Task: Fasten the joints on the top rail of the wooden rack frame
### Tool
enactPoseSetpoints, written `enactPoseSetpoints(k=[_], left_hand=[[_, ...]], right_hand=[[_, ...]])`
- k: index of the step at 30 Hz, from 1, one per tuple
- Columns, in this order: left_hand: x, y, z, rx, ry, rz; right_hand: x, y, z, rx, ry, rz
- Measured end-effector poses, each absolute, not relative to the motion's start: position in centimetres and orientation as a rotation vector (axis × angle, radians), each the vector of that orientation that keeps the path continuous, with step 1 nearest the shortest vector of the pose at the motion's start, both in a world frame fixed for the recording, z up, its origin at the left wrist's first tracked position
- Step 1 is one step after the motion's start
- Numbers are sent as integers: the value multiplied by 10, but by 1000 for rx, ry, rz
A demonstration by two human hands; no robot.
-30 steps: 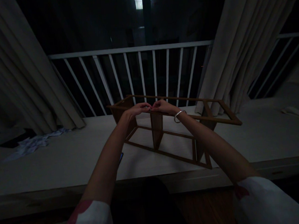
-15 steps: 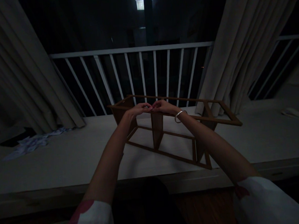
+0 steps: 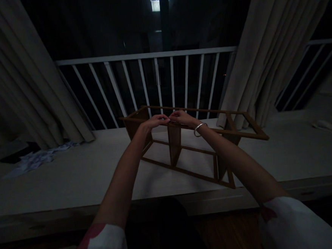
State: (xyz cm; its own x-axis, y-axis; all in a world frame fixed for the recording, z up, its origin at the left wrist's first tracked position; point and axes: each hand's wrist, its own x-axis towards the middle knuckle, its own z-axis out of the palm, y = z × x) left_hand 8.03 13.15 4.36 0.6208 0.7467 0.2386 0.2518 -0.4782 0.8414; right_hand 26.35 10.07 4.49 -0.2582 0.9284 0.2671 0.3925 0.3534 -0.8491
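Note:
A brown wooden shelf frame (image 3: 175, 144) lies on its side on the white window ledge (image 3: 112, 166). Both of my hands meet over its upper rail, close to the middle shelf board. My left hand (image 3: 156, 121) is closed, its thumb and fingertips pinched together. Touching or almost touching it, my right hand (image 3: 182, 118) is pinched as well, with a silver bangle (image 3: 200, 127) on the wrist. Whatever the fingertips hold is too small and dark to make out.
Behind the frame runs a white railing (image 3: 150, 56) before a dark window. Beige curtains hang at the left (image 3: 35, 80) and right (image 3: 269, 52). Crumpled patterned cloth or paper (image 3: 33, 160) lies on the ledge at left. A wooden floor (image 3: 227, 230) shows below.
The fingers have shifted slightly, with the left fingers now closer together. The shelf frame and both arms stay nearly where they were.

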Motion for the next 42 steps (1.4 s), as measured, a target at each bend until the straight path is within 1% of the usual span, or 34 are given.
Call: enactPoseSetpoints(k=[9, 21, 42], left_hand=[[85, 128, 47, 1985, 779, 782], [85, 128, 47, 1971, 811, 771], [87, 131, 47, 1983, 913, 808]], right_hand=[[262, 96, 50, -1077, -1834, 867], [264, 89, 55, -1031, -1766, 1081], [268, 94, 54, -957, -1801, 1151]])
